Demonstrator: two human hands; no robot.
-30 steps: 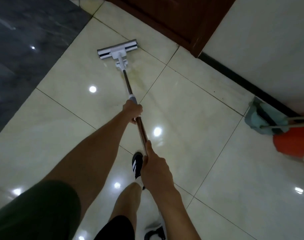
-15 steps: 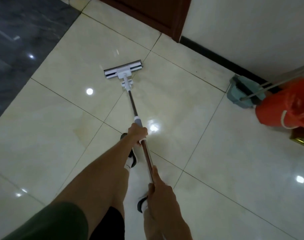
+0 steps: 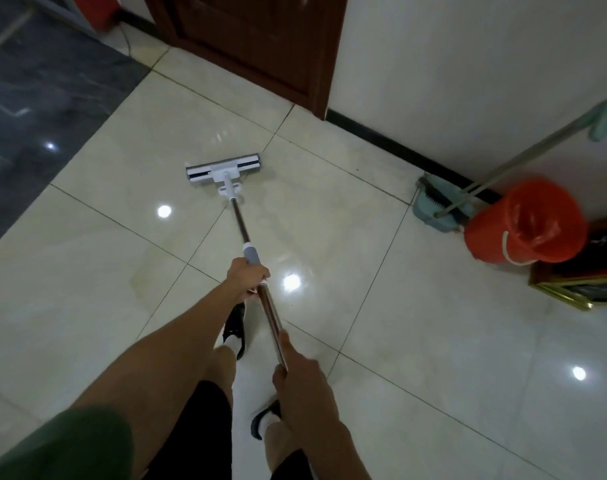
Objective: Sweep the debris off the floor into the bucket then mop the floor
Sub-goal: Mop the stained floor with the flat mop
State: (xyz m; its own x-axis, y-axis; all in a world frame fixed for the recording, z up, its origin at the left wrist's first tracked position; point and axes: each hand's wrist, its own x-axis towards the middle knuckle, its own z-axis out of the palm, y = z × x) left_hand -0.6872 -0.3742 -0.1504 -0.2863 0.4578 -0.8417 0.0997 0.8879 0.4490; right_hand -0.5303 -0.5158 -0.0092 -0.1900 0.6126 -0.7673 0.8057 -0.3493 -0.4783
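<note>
While both hands (image 3: 248, 277) grip mop (image 3: 224, 172), floor (image 3: 416, 341) seemingly wet.

The floor (image 3: 416, 341) is glossy cream tile with thin dark grout lines, giving way to dark grey marbled stone (image 3: 35, 98) along its left edge. A flat white mop head (image 3: 223, 172) lies on the cream tiles towards the far edge, near the brown door (image 3: 260, 46). By the wall at the right edge stand a red bucket (image 3: 527, 225), a teal dustpan (image 3: 437, 207) just beside it, and a gold-edged frame (image 3: 572, 289) near the bucket.
</note>
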